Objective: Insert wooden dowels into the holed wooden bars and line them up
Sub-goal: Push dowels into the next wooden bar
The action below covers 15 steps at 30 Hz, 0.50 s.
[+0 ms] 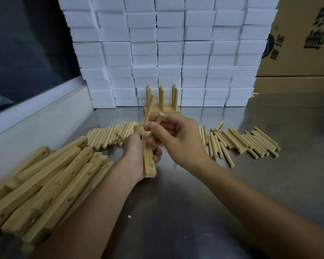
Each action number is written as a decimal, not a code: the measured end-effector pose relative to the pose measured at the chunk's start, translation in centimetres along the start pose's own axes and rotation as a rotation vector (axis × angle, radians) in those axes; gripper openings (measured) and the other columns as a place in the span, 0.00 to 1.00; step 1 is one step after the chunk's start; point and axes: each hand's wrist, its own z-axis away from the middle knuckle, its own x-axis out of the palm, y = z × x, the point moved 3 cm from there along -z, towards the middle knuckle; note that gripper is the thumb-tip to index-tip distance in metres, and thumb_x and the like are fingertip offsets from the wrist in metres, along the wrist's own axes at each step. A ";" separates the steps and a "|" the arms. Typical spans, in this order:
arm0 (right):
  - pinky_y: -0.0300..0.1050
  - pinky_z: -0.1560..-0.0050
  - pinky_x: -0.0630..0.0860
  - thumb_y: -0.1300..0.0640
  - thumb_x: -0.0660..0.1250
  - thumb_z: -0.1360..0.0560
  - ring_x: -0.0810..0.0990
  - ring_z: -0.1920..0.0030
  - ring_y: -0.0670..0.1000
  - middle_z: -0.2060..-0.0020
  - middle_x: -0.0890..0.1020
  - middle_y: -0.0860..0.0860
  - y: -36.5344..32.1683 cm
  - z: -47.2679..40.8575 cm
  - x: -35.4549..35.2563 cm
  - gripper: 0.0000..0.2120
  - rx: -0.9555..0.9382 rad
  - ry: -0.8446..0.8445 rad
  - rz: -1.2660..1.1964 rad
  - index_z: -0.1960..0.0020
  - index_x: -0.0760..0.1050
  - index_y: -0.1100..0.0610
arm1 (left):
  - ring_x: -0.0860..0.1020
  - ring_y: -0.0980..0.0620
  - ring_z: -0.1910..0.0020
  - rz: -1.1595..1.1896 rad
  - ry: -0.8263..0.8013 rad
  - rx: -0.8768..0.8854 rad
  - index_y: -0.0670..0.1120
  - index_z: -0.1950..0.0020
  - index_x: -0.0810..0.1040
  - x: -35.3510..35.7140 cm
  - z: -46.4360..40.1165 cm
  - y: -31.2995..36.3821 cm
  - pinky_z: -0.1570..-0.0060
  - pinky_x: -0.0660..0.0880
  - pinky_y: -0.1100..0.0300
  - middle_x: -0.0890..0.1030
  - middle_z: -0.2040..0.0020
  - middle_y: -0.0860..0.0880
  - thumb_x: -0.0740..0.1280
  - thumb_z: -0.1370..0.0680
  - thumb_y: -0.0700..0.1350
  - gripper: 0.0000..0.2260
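Note:
My left hand (137, 148) grips a holed wooden bar (149, 166) above the metal table, its near end pointing at me with one open hole showing. One dowel (149, 107) stands tilted in the bar's far end. My right hand (174, 135) pinches a second dowel (158, 121) at the bar's middle; whether its lower end sits in the hole is hidden by my fingers. Finished bars with upright dowels (162, 102) stand in a row at the back, against the foam blocks.
A heap of loose holed bars (51, 182) lies at the left. Loose dowels lie in two spreads, one behind my hands at the left (108, 135) and one at the right (251, 143). White foam blocks (176, 53) wall the back; cardboard boxes (303, 40) stand at the far right.

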 end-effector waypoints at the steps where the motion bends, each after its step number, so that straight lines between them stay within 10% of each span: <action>1: 0.54 0.63 0.83 0.66 0.68 0.22 0.83 0.66 0.55 0.60 0.85 0.60 0.1 0.0 0.2 0.06 -0.008 0.009 0.008 0.47 0.80 0.66 | 0.68 0.54 0.79 0.002 0.013 -0.003 0.45 0.59 0.78 0.0 0.0 0.0 0.81 0.66 0.66 0.71 0.77 0.50 0.52 0.17 0.62 0.26; 15: 0.48 0.66 0.82 0.63 0.73 0.25 0.83 0.69 0.54 0.67 0.85 0.55 0.5 0.3 1.0 0.01 0.007 0.135 0.066 0.54 0.83 0.60 | 0.70 0.53 0.75 0.009 0.121 -0.014 0.44 0.54 0.80 -0.6 -0.6 0.0 0.75 0.68 0.66 0.73 0.73 0.49 0.53 0.17 0.60 0.25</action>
